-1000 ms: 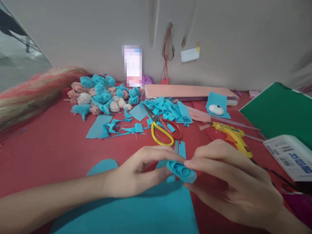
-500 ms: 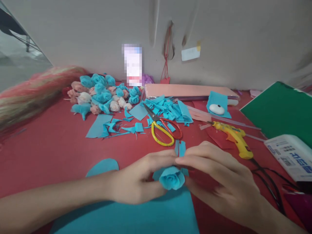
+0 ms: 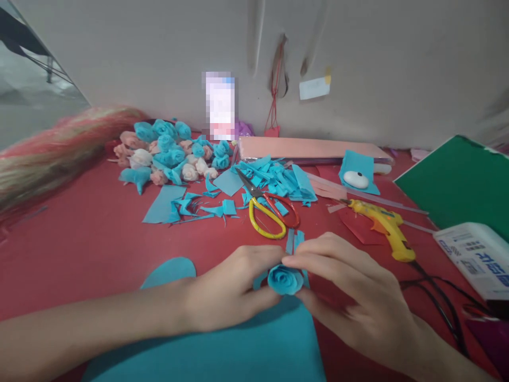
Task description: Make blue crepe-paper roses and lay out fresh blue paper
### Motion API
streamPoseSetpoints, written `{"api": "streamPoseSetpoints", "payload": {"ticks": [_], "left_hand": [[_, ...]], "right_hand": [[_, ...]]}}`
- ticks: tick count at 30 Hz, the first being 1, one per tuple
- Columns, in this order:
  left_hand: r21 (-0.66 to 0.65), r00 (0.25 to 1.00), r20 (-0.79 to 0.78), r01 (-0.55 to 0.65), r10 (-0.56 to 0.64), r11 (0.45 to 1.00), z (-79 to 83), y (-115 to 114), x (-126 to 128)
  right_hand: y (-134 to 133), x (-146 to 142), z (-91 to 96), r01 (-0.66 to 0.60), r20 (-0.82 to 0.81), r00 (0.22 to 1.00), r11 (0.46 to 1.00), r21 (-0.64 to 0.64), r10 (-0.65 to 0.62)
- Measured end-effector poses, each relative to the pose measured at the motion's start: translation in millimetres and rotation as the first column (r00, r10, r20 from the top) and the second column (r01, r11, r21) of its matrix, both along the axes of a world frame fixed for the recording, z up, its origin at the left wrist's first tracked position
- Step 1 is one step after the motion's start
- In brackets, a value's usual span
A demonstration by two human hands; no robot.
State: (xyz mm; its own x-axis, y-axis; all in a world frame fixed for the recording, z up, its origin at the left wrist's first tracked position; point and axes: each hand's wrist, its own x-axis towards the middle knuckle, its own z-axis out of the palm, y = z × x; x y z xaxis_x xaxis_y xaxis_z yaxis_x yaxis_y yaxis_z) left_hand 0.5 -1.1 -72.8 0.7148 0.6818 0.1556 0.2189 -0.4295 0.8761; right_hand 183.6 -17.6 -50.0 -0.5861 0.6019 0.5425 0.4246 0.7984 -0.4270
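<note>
A blue paper rose [image 3: 284, 279] with curled petals is held between both hands, its spiral centre facing me. My left hand [image 3: 234, 289] grips it from the left, thumb below and fingers behind. On the other side, my right hand [image 3: 353, 292] has its fingertips at the top rim and its thumb at the lower right edge of the flower. The stem end is hidden by the fingers. Beneath the hands lies a large sheet of blue paper [image 3: 222, 355]. Scissors [image 3: 262, 207] with one yellow and one red handle rest just beyond the hands.
Finished blue, pink and white paper roses [image 3: 167, 154] are heaped at the back left. Blue scraps [image 3: 274, 178] lie behind the scissors. A yellow glue gun [image 3: 384, 225] with a black cable sits at the right, near a white box [image 3: 477, 257] and a green board [image 3: 457, 180].
The rose has turned and risen slightly, showing its centre more directly. My right thumb and fingertips have closed in on its edge. The view has shifted a little.
</note>
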Motion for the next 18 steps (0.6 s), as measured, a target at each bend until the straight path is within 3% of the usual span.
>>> {"api": "streamPoseSetpoints", "payload": {"ticks": [18], "left_hand": [[0.043, 0.997, -0.065, -0.028, 0.031, 0.999, -1.1, 0.2, -1.4]], "right_hand": [[-2.9, 2.2, -2.1, 0.006, 0.067, 0.998, 0.995, 0.098, -0.012]]}}
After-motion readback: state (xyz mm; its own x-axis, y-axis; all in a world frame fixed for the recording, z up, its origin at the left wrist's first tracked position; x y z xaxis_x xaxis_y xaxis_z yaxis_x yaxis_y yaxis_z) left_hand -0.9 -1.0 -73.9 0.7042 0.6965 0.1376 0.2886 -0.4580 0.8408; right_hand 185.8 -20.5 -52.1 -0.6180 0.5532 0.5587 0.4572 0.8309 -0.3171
